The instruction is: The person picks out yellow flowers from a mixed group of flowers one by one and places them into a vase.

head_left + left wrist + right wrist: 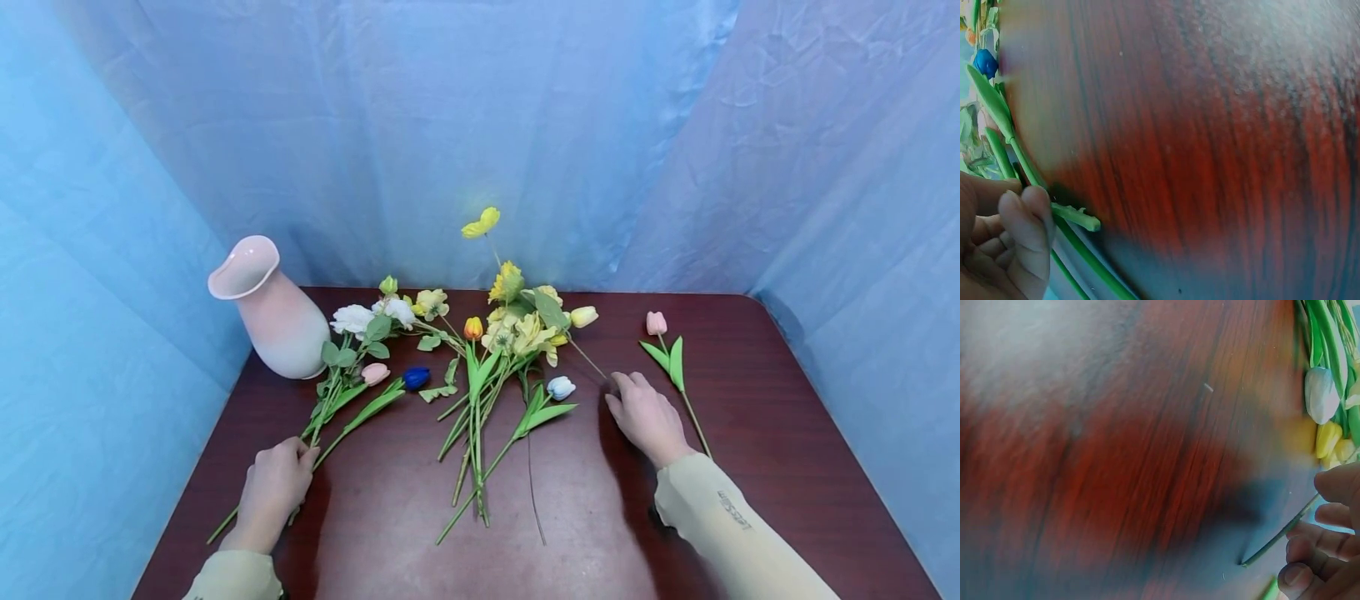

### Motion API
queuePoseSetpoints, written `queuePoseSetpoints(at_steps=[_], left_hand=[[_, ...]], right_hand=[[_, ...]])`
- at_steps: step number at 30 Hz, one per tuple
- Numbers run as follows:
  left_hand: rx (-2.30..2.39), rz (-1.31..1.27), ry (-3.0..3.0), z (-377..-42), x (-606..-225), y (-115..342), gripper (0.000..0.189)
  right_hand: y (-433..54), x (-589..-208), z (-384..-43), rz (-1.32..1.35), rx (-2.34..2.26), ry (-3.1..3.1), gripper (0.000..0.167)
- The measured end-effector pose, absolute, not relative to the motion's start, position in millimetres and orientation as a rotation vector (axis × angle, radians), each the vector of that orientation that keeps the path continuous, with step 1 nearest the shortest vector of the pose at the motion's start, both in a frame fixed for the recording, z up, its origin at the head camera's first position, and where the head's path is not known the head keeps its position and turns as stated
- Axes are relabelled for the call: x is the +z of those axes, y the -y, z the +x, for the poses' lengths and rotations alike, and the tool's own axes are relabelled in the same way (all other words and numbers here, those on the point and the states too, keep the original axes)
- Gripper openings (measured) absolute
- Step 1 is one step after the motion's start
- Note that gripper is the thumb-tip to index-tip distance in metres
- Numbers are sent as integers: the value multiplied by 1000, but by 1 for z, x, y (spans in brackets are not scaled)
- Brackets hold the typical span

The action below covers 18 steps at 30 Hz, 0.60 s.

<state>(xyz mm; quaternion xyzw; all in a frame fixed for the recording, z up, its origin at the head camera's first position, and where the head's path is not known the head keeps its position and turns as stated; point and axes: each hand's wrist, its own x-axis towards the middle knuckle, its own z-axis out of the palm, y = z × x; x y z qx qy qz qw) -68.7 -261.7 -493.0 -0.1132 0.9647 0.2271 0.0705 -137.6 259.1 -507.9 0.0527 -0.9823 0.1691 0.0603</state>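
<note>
On the left side, my left hand (pixel 273 487) grips a bundle of flower stems (pixel 1032 165). White flowers (pixel 354 319), a pink tulip (pixel 376 373) and a blue tulip (pixel 416 378) lie at the bundle's far end. In the left wrist view, the thumb and fingers close around green stems, whose lower ends stick out past the hand. To the right of the middle pile, my right hand (pixel 647 417) pinches a thin stem (pixel 1279 537). That stem runs up into the yellow flowers (pixel 528 333); which bloom it carries is hidden among leaves.
A pink-and-white vase (pixel 288 329) stands at the back left. In the middle lie an orange tulip (pixel 473 328), a pale blue tulip (pixel 560 387) and several crossed stems. Another pink tulip (pixel 656 323) lies at the right. Blue curtains (pixel 450 125) surround the table.
</note>
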Motion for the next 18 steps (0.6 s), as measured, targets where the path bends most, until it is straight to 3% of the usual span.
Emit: queuePoseSetpoints(at_steps=[8, 18], left_hand=[[585, -337, -2955, -71, -491, 260, 15], [573, -137, -3222, -70, -483, 244, 26]], right_hand=[[-254, -509, -144, 160, 595, 2987, 15], [-258, -508, -143, 175, 645, 2882, 10]])
